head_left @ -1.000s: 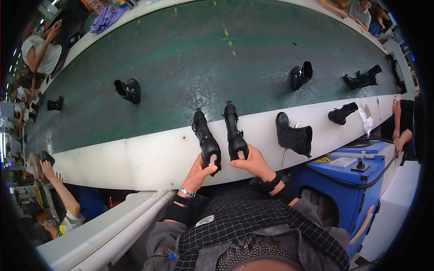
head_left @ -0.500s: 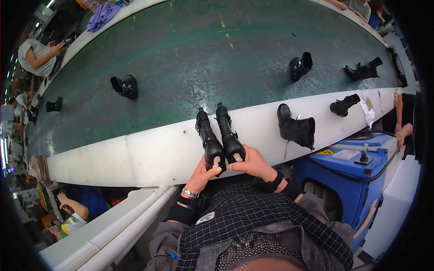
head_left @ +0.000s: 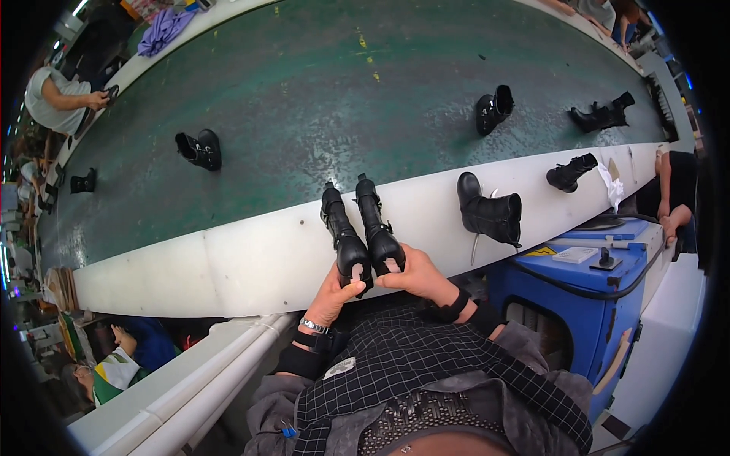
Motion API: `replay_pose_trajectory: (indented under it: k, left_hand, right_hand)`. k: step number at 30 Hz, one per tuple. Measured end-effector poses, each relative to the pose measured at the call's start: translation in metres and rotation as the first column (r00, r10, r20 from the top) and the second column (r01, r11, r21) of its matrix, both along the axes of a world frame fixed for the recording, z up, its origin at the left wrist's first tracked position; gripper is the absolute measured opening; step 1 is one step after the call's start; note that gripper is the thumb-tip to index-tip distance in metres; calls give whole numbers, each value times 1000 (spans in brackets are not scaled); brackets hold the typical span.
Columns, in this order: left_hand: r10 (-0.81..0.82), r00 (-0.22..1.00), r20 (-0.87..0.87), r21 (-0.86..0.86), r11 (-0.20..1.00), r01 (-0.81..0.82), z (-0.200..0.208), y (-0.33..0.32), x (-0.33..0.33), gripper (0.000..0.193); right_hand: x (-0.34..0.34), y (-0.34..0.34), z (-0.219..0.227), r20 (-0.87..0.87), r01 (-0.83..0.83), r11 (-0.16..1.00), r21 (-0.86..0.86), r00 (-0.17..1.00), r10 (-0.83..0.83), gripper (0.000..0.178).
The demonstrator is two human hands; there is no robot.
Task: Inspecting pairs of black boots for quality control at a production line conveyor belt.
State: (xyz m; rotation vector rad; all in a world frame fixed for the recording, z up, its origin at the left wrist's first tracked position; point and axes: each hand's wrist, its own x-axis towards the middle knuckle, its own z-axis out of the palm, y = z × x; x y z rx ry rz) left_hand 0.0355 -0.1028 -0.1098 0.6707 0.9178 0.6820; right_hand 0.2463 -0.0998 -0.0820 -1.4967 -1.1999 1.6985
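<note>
Two black ankle boots with buckled straps lie side by side in front of me, shafts pointing away and toes toward me. My left hand is closed around the toe end of the left boot, its thumb by a pale pink patch there. My right hand grips the toe end of the right boot in the same way, beside a similar pink patch. Both boots reach over the white ledge, their shaft tops near its far edge. My fingers under the boots are hidden.
A black boot and a smaller one are on the ledge to the right. Several boots stand or lie on the green conveyor belt beyond. A blue machine is close on my right, white pipes at lower left. Co-workers sit around.
The whole view has shifted slightly, so most things appear a little further left. Both hands keep the same hold on the boots. The co-workers at the left have changed posture.
</note>
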Motion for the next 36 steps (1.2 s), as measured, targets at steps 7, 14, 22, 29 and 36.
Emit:
replay_pose_trajectory:
  k: [7, 14, 22, 29, 36]
  left_hand:
    - [18, 1000, -17, 34, 999, -17, 4, -4, -3, 68]
    - [-93, 993, -68, 84, 992, 98, 4, -6, -8, 75]
    - [-82, 996, -39, 272, 958, 90, 16, 29, -14, 75]
    - [382, 752, -537, 823, 431, 369, 11, 67, -21, 81]
    - [128, 749, -650, 636, 632, 444, -10, 6, -13, 93]
  right_hand:
    - [-3, -2, -1, 46, -5, 999, 33, 999, 4, 51]
    - [-4, -4, 4, 98, -43, 992, 119, 995, 31, 50]
    - [-15, 21, 29, -102, -30, 971, 236, 993, 56, 54]
    - [-11, 47, 4, 65, -132, 816, 562, 991, 116, 88]
    - [-12, 8, -19, 362, -385, 804, 453, 904, 228, 94]
